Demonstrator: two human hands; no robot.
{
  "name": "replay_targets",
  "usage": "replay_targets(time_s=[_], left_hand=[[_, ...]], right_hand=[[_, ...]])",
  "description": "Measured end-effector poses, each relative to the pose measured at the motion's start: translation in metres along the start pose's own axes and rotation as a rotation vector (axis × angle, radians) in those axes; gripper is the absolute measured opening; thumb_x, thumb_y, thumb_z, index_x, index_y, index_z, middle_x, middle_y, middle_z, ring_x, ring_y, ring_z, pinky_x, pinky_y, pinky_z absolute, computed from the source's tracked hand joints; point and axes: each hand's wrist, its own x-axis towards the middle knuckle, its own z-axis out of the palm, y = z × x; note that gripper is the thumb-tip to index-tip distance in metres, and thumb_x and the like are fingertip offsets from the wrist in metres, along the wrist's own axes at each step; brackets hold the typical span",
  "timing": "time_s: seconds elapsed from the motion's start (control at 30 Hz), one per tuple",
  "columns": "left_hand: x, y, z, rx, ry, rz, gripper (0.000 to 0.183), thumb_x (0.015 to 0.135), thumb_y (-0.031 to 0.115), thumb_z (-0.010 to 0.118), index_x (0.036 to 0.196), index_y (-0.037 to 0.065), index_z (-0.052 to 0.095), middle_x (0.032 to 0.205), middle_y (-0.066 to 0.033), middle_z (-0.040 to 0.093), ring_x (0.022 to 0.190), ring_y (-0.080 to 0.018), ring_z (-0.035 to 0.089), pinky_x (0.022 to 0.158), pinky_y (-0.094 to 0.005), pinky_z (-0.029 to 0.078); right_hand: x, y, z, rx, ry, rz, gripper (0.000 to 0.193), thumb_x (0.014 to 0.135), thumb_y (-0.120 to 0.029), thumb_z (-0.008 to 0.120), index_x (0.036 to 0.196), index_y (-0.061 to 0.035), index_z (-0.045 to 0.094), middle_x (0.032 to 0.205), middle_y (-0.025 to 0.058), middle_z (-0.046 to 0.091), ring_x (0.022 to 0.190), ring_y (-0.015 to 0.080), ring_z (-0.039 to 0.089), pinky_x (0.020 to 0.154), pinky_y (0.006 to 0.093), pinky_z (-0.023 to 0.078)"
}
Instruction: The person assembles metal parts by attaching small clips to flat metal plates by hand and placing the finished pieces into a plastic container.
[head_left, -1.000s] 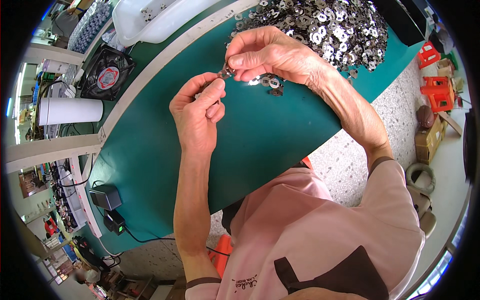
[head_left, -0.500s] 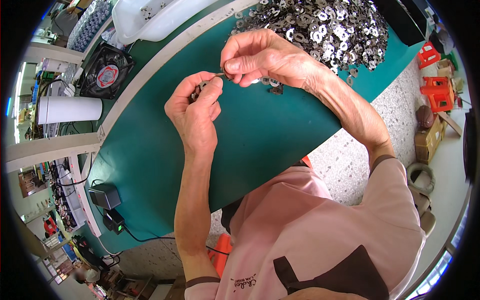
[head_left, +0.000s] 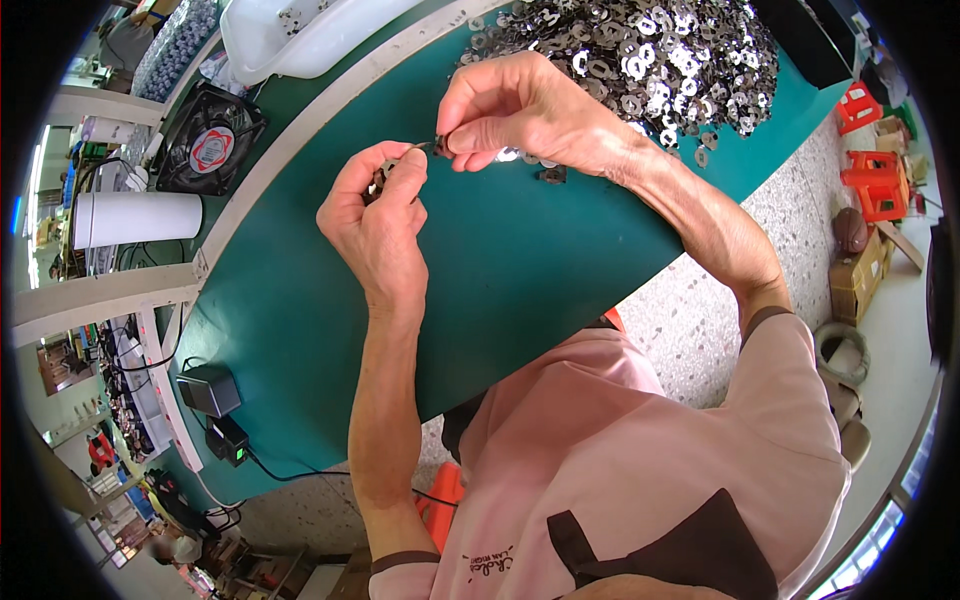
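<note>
Head view, clock face centred on the picture. Left hand (head_left: 385, 225) lay at 10 o'clock, fingers curled around several metal pieces (head_left: 378, 182); presumably the curl kept them from spilling while thumb and index tip stayed usable. Right hand (head_left: 540, 110) lay between 12 and 1, thumb and fingers grasping a dark metal piece (head_left: 440, 147) just beside the left fingertips. Tips met closely, likely for fine control of so small a thing; could not tell whether one part or two lay between them.

Heap of metal pieces (head_left: 690, 70) stood at 1 o'clock on the green worktop (head_left: 500, 300), probably placed for easy reach of the right hand. Loose pieces (head_left: 551, 174) lay nearer, just below that hand.

White tray (head_left: 270, 60) at 11, beyond a pale rail (head_left: 330, 95), which perhaps served as a border. Black fan (head_left: 185, 165) at 10; black adapter (head_left: 210, 392) between 8 and 9.

Markings: fan hub bore a round label (head_left: 212, 150) with a red emblem, print too small to read. Pink shirt (head_left: 640, 450) carried dark script lettering (head_left: 490, 565) at 6 o'clock.
</note>
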Motion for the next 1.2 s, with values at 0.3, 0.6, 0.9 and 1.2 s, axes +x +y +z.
replay_targets(time_s=[0.3,0.6,0.9,1.2], left_hand=[[0.001,-0.003,0.002,-0.051,0.001,-0.019,0.01,0.079,0.001,0.067,0.087,-0.003,0.063,0.067,-0.002,0.052,0.048,-0.0038,0.036,0.043,-0.0202,0.023],[0.0,-0.008,0.001,0.015,-0.024,0.054,0.007,0.079,0.0,0.066,0.085,-0.001,0.064,0.064,0.0021,0.048,0.048,-0.0026,0.034,0.043,-0.0206,0.021],[-0.002,-0.007,0.004,0.115,-0.005,0.141,0.006,0.078,0.0,0.067,0.083,-0.001,0.064,0.062,0.0032,0.046,0.048,-0.0029,0.032,0.043,-0.0209,0.02],[0.001,-0.008,0.0,0.094,-0.02,0.105,0.007,0.078,0.002,0.069,0.084,-0.001,0.065,0.06,0.0045,0.049,0.049,-0.0028,0.037,0.044,-0.0189,0.027]], right_hand=[[-0.001,-0.006,0.004,0.044,0.073,0.135,0.013,0.083,-0.006,0.065,0.091,0.0035,0.063,0.084,0.0106,0.066,0.076,0.0176,0.066,0.072,0.0266,0.055],[-0.001,-0.003,-0.001,0.153,0.064,0.199,0.014,0.083,-0.008,0.065,0.092,0.003,0.063,0.084,0.0104,0.065,0.076,0.0165,0.065,0.072,0.0265,0.055],[-0.002,-0.004,-0.004,0.174,0.003,0.223,0.014,0.085,-0.01,0.063,0.093,0.0019,0.063,0.086,0.0108,0.064,0.079,0.0177,0.065,0.072,0.0266,0.055],[-0.002,-0.007,-0.003,0.174,-0.035,0.253,0.014,0.086,-0.009,0.063,0.096,-0.0002,0.062,0.087,0.0115,0.064,0.08,0.0186,0.065,0.074,0.0267,0.055]])
